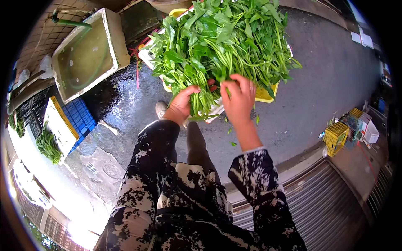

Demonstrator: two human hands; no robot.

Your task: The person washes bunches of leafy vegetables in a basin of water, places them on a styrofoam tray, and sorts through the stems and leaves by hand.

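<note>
A big heap of leafy greens (234, 37), long-stemmed and looking like water spinach, lies ahead of me on a white and yellow container mostly hidden beneath it. My left hand (182, 102) is closed around a bunch of stems (203, 102) at the near left side of the heap, its thumb on top. Close beside it, my right hand (240, 98) is bent in a pinch at the upper part of that bunch, with a green leaf (221, 87) at its fingertips. What else those fingers hold is hidden.
A water-filled basin (86, 52) stands at the left on wet ground. Below it are a blue crate (81, 121) and more greens (48, 146). Leaf scraps (233, 144) lie on the floor. At the right are a yellow crate (336, 138) and a roller shutter (310, 205).
</note>
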